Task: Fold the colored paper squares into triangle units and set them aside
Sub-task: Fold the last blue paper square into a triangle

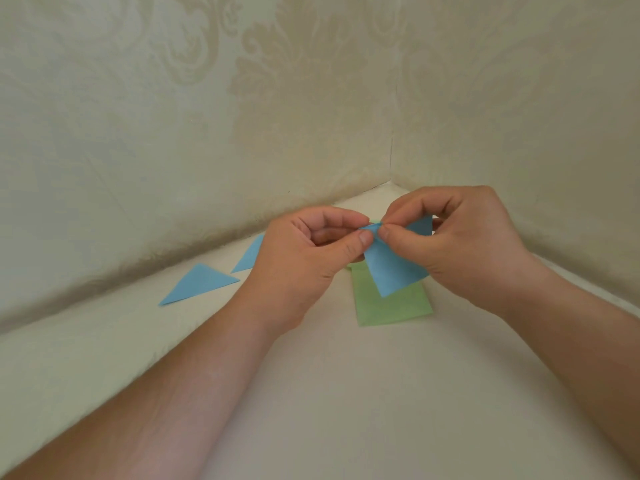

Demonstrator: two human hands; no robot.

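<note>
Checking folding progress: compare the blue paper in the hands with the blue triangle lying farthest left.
The held blue paper is pinched by the left hand and right hand, lifted and mid-fold; the leftmost blue triangle lies flat and untouched, a finished triangle. Both are the same light blue.

Cream damask walls, pale tabletop

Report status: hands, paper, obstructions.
Left hand and right hand both pinch blue paper square, mid-fold above green paper stack. Two folded blue triangles lie left. Nothing obstructing.
</note>
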